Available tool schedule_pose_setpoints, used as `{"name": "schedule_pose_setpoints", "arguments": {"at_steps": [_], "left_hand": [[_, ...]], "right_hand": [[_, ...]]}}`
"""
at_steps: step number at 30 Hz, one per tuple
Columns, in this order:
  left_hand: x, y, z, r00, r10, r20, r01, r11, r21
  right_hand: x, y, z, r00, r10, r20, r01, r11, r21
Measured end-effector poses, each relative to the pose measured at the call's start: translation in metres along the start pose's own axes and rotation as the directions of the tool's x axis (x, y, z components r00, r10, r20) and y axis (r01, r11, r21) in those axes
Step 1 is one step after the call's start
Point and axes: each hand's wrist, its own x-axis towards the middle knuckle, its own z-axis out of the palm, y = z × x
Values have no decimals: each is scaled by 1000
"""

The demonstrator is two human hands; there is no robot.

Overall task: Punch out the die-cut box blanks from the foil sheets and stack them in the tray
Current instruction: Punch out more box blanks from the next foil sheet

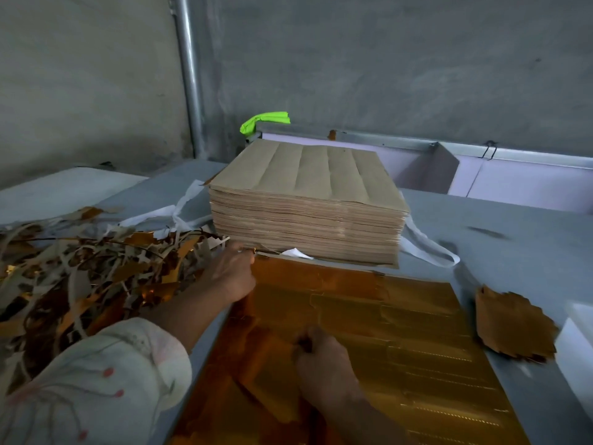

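A gold foil sheet (401,342) with die-cut lines lies flat on the grey table in front of me. My left hand (232,273) grips the sheet's far left corner, fingers curled round its edge. My right hand (324,364) pinches the foil near the sheet's middle, knuckles up. Behind the sheet stands a thick stack of brown-backed sheets (308,203). A small pile of punched gold blanks with jagged edges (513,326) lies to the right of the sheet. A white tray corner (577,342) shows at the right edge.
A heap of torn foil and paper scrap strips (80,271) covers the table on the left. White strapping (430,248) trails from under the stack. A metal-framed lilac bin (481,175) and a green cloth (266,122) sit at the back by the concrete wall.
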Motion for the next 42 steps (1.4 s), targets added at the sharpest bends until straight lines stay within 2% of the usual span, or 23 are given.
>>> {"name": "schedule_pose_setpoints", "arguments": {"at_steps": [4,6,9,13,15,18,20,23,26,31,33,35,37,38,40,42], "left_hand": [[19,1,-5,998,-54,20,55,998,-5],[25,1,-5,998,-57,33,58,998,-40],[33,-2,1,997,-61,45,65,994,-83],[41,-9,7,995,-74,69,87,970,-225],[44,-12,8,992,-60,109,85,967,-241],[47,-15,11,986,-63,151,103,957,-270],[48,-16,11,990,-74,121,105,958,-268],[51,-21,10,996,-89,-7,88,986,-143],[51,-33,4,979,-184,-87,178,981,-76],[41,-53,-7,916,-395,-71,388,916,-102],[37,-55,-9,904,-422,-66,412,902,-128],[31,-49,-10,927,-339,-159,314,935,-166],[24,-37,-8,938,-162,-306,111,978,-179],[19,-30,-6,940,-81,-330,23,984,-178],[11,-19,5,958,67,-280,-118,978,-173],[2,-16,22,978,172,-115,-192,961,-197]], "right_hand": [[12,-20,-11,995,-97,13,97,994,-58],[28,-28,-21,996,-92,-6,91,995,-35],[59,-36,-35,998,48,45,-51,995,85],[90,-33,-44,957,178,230,-223,956,193],[95,-27,-42,941,187,280,-251,944,212],[101,-20,-39,954,179,240,-227,955,191],[101,-21,-37,962,154,227,-196,965,174],[100,-21,-37,965,149,213,-177,977,118],[99,-21,-37,967,143,212,-175,975,139],[97,-23,-36,971,146,191,-177,971,161],[95,-24,-35,971,148,190,-180,970,165],[95,-23,-35,972,147,185,-176,972,156],[96,-22,-34,975,137,176,-161,978,131],[96,-21,-33,976,133,172,-155,980,123],[97,-20,-32,977,130,166,-149,983,105],[97,-21,-32,977,131,166,-148,984,96]]}}
